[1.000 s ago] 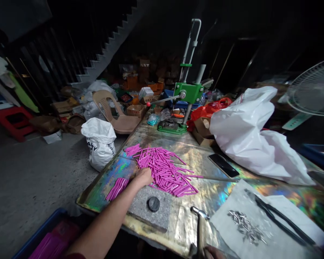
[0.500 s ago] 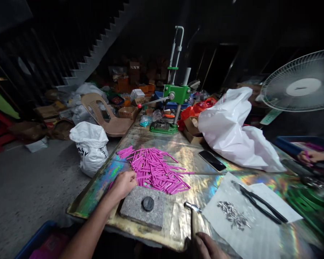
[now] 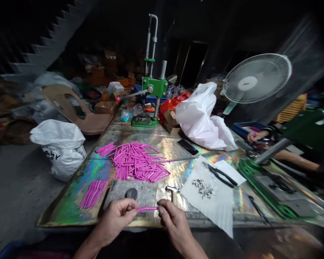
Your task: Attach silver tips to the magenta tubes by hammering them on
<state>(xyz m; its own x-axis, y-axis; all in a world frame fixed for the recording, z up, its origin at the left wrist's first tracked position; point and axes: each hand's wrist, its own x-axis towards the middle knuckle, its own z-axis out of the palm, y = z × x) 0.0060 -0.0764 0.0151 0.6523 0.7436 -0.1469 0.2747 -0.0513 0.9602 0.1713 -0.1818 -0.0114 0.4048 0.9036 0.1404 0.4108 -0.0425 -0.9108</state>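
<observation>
My left hand [image 3: 116, 219] and my right hand [image 3: 172, 223] each pinch one end of a single pink stick [image 3: 147, 208], holding it level above the near table edge. Just beyond my hands lies a grey stone block [image 3: 144, 194] with a dark round piece [image 3: 131, 193] on it. A hammer head [image 3: 172, 189] rests right of the block. A big loose heap of pink sticks [image 3: 135, 163] lies farther back. A small aligned bundle of pink sticks [image 3: 93, 193] sits at the left.
White paper [image 3: 218, 194] carries small metal bits [image 3: 203, 187] and black pliers [image 3: 221, 175]. A phone [image 3: 187, 147], white plastic bag [image 3: 202, 118], green hand press [image 3: 151, 93] and fan [image 3: 256, 79] stand behind. Another person's hand [image 3: 255, 136] works at the right by a second green press [image 3: 264, 180].
My left hand left the stick heap and came back to the near edge with one stick. My right hand rose from the hammer handle to pinch the stick's other end. The view swung right.
</observation>
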